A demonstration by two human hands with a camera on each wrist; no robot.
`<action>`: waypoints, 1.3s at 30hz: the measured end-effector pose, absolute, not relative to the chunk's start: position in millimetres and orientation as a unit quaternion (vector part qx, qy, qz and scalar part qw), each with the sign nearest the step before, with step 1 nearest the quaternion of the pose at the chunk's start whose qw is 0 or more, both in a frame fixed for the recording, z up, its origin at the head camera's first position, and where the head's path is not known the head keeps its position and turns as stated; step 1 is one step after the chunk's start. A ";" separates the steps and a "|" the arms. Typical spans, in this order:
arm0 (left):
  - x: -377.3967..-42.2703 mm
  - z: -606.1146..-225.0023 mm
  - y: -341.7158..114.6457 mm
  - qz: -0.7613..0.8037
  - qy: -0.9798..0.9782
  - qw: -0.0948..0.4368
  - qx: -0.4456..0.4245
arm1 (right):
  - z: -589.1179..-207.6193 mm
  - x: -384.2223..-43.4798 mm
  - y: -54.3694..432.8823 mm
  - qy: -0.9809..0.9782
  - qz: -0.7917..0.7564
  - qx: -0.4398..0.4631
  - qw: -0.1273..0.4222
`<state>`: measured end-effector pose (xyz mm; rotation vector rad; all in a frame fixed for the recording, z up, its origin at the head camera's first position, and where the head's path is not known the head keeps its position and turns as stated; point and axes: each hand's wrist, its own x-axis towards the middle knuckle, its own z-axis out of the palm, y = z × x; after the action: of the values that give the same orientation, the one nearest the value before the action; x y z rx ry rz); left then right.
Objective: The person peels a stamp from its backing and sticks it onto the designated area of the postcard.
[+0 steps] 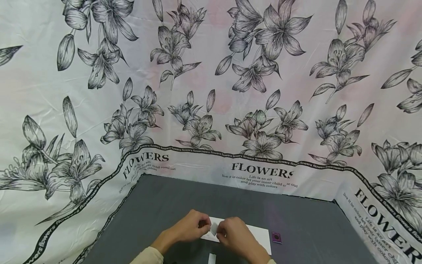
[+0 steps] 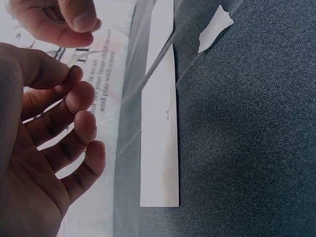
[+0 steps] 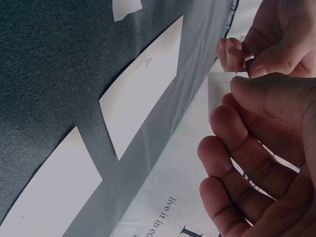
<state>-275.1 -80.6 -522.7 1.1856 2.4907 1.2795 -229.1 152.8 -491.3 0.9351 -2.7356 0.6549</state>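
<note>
Between my two hands is a small translucent film piece (image 3: 216, 94) with a finely toothed edge. My left hand (image 1: 189, 226) pinches one side of it between thumb and forefinger. From the other side my right hand (image 1: 238, 236) pinches it too, its remaining fingers curled loosely. In the left wrist view only a thin edge of the film shows. Below the hands two white cards lie end to end on the dark table, one left (image 2: 159, 133) and one right (image 1: 262, 236), a narrow gap between them. Small faint print marks the cards.
A small white paper scrap (image 1: 212, 259) with ragged ends lies on the grey table (image 1: 158, 198), nearer me than the cards. To the right of the cards is a small purple square (image 1: 276, 237) with a dark round centre. Flower-printed cloth (image 1: 217, 110) hangs around the table's back and sides.
</note>
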 end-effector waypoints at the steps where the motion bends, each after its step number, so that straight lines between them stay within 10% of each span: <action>1: -275.0 -522.7 -80.5 0.421 0.818 0.052 0.390 | -490.8 -229.3 152.4 -0.919 0.220 0.315 0.090; 39: -270.5 -520.8 -75.4 0.434 0.808 0.069 0.394 | -489.7 -227.6 141.8 -0.915 0.211 0.315 0.136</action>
<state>-270.5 -75.4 -520.8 1.1856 2.4315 1.3060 -227.6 141.8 -489.7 0.9126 -2.6511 0.6111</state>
